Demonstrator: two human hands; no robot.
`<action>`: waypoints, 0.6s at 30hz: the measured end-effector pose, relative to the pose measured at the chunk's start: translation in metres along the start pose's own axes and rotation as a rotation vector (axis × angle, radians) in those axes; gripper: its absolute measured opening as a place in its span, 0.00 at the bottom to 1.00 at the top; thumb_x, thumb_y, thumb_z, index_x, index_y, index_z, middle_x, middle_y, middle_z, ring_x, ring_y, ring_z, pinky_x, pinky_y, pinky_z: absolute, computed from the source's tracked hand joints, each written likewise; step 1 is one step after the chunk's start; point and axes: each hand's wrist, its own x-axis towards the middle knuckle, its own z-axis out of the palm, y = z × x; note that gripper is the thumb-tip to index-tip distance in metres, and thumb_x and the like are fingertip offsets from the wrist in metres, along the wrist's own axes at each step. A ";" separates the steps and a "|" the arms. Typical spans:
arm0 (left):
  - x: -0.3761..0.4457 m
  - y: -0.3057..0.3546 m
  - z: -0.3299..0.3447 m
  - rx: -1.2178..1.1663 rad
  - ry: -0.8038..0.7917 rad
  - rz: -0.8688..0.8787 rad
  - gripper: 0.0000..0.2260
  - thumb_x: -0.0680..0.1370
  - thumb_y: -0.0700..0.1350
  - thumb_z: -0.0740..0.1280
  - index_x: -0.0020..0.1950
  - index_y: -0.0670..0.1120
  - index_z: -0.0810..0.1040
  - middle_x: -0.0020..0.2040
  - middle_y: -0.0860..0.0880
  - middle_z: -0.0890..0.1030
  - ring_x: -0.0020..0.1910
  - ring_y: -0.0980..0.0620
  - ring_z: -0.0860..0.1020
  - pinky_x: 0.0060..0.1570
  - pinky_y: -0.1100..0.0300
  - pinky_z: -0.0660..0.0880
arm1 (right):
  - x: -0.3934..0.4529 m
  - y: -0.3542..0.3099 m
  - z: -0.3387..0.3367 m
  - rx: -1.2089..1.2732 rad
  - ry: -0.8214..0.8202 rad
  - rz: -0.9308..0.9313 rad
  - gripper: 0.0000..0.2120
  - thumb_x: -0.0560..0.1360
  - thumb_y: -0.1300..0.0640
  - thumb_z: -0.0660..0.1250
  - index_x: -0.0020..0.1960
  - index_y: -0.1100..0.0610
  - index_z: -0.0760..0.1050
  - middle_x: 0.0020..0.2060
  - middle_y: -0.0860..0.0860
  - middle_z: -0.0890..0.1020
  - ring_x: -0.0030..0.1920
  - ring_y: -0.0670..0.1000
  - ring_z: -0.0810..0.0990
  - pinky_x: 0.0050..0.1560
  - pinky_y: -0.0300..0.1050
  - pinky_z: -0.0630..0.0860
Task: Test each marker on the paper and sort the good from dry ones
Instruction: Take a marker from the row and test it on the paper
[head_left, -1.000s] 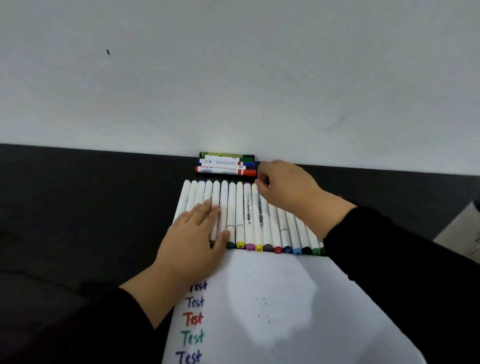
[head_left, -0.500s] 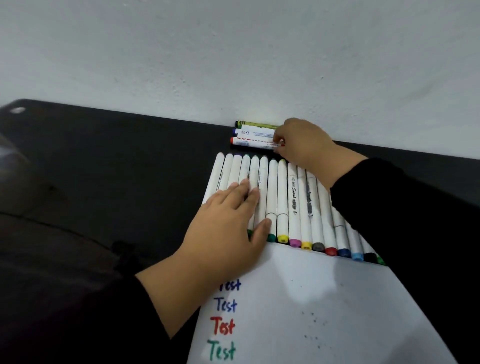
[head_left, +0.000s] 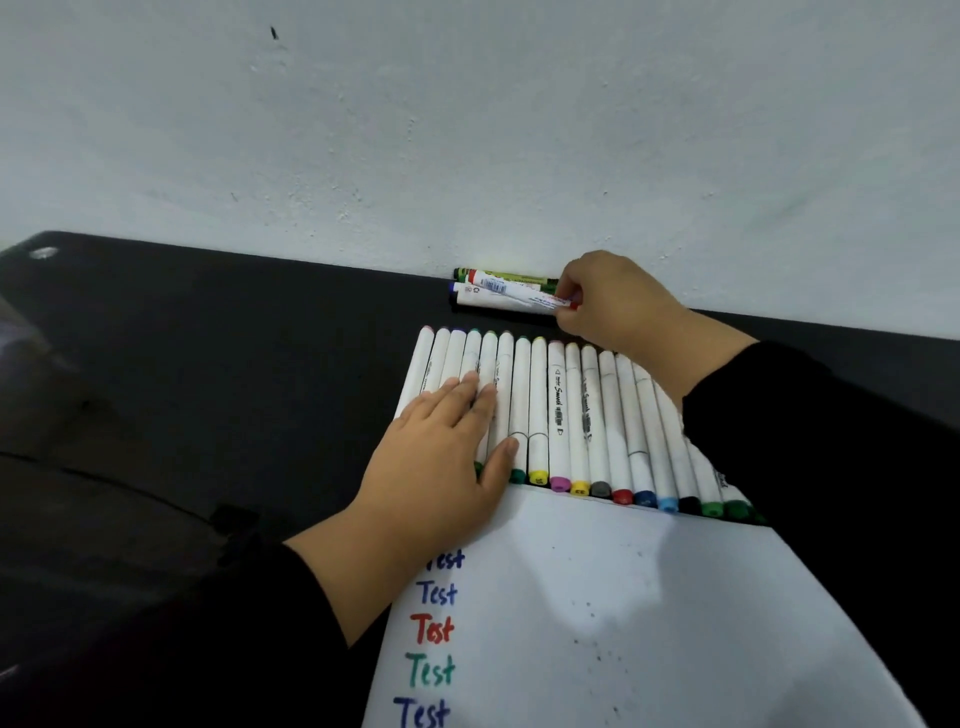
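At the tabletop's (head_left: 208, 364) twelve o'clock edge, the right hand (head_left: 613, 301) pinches a red-capped marker (head_left: 519, 296); the left hand (head_left: 447, 457) lies flat on the marker row (head_left: 571, 415). Likely next: uncapping, testing on the paper (head_left: 623, 623).

Black long sleeves (head_left: 810, 467) on both arms (plain, no markings); hands bare, no rings.

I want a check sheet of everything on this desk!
Surface: black table, against a white wall.
Job's things: row of white markers side by side; white paper with coloured "Test" words; small pile of whiteboard markers by the wall.
Clutter: nothing seen.
Hands: left hand rests flat on the row; right hand pinches a red-capped marker, tilted over the pile.
Cables: nothing seen.
Surroundings: black sleeves.
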 end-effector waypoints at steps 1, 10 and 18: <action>-0.001 0.001 -0.002 0.008 -0.004 -0.007 0.27 0.80 0.60 0.46 0.77 0.52 0.47 0.77 0.54 0.49 0.75 0.57 0.47 0.70 0.63 0.42 | -0.006 -0.001 -0.007 0.029 -0.004 0.025 0.09 0.73 0.59 0.66 0.52 0.58 0.78 0.51 0.54 0.77 0.47 0.53 0.76 0.46 0.45 0.73; 0.006 0.005 -0.013 0.109 -0.114 0.039 0.28 0.80 0.61 0.46 0.77 0.49 0.51 0.77 0.51 0.55 0.75 0.53 0.53 0.72 0.58 0.48 | -0.070 -0.023 -0.065 0.334 -0.149 0.234 0.05 0.74 0.55 0.67 0.46 0.55 0.80 0.38 0.51 0.81 0.32 0.45 0.73 0.32 0.37 0.69; 0.006 0.002 -0.024 -0.074 -0.140 0.036 0.23 0.82 0.55 0.51 0.75 0.48 0.58 0.75 0.52 0.60 0.73 0.55 0.58 0.70 0.61 0.54 | -0.125 -0.044 -0.083 0.551 -0.117 0.373 0.04 0.75 0.53 0.68 0.47 0.53 0.79 0.40 0.49 0.81 0.36 0.43 0.74 0.32 0.35 0.67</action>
